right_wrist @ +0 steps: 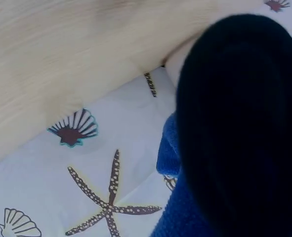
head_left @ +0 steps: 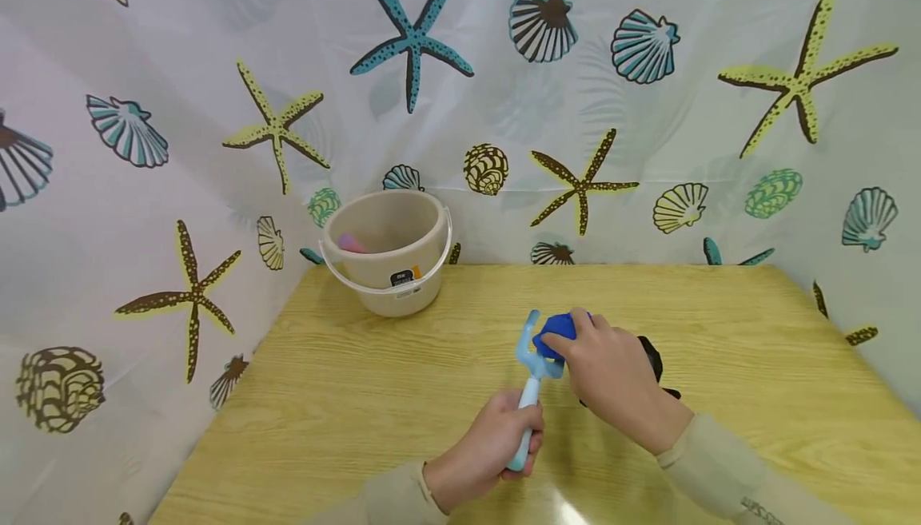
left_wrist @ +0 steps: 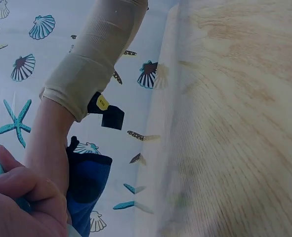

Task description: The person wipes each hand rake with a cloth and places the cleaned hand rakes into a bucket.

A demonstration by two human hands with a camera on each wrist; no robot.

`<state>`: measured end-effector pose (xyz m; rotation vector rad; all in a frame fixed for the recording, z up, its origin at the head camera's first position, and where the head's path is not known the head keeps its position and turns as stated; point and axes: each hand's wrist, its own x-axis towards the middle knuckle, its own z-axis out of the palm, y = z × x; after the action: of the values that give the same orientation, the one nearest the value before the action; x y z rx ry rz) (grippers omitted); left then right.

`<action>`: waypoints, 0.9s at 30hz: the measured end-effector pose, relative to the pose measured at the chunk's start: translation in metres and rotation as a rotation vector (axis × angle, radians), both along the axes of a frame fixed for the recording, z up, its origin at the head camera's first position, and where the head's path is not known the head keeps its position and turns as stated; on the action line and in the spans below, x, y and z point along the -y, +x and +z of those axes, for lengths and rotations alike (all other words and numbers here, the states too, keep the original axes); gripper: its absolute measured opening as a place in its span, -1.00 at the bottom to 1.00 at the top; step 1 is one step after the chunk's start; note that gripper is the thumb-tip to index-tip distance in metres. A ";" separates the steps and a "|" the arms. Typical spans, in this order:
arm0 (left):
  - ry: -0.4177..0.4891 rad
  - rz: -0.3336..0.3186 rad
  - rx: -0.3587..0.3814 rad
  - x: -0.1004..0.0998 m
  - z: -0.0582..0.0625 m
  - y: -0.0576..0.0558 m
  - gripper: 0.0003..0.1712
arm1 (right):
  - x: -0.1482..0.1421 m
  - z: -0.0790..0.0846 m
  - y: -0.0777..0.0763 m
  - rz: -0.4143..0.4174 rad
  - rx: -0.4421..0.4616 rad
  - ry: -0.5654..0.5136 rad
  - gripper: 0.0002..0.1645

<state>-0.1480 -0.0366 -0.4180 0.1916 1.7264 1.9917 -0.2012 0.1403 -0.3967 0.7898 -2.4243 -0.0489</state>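
My left hand grips the pale handle of a light blue toy hand fork, its pronged head tilted up and away from me. In my right hand is a bunched blue cloth, pinched against the fork's head and covering part of it. The left wrist view shows my left hand curled at a turquoise edge of the handle, with the blue cloth hanging behind. Up close in the right wrist view, the cloth has a towel-like texture, and a large dark rounded shape blocks much beside it.
A beige bucket with a clear bail handle stands at the table's back left, a pink and purple item inside. The wooden table meets a curtain printed with shells and starfish. A black object shows behind my right hand.
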 end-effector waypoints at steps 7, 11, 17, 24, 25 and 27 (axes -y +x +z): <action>0.070 0.013 0.009 -0.001 0.000 -0.003 -0.94 | 0.000 -0.004 -0.008 -0.058 -0.166 0.110 -0.61; 0.092 0.013 0.015 0.000 0.003 -0.004 -0.91 | 0.002 0.001 -0.007 -0.085 -0.227 0.142 -0.57; 0.083 0.005 0.017 0.001 0.006 -0.004 -0.91 | 0.002 0.008 -0.005 -0.112 -0.241 0.110 -0.57; 0.043 0.016 0.004 0.000 0.007 0.000 -0.94 | 0.008 0.015 -0.004 -0.019 -0.139 -0.032 -0.50; 0.030 0.017 0.004 -0.001 0.008 0.000 -0.94 | 0.009 0.015 -0.004 -0.015 -0.139 -0.037 -0.49; -0.001 0.027 0.007 -0.002 0.008 0.002 -0.93 | 0.012 0.016 -0.005 -0.023 -0.146 -0.031 -0.49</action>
<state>-0.1456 -0.0348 -0.4097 0.1613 1.7343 2.0086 -0.2064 0.1281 -0.3804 0.7187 -2.2908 -0.0746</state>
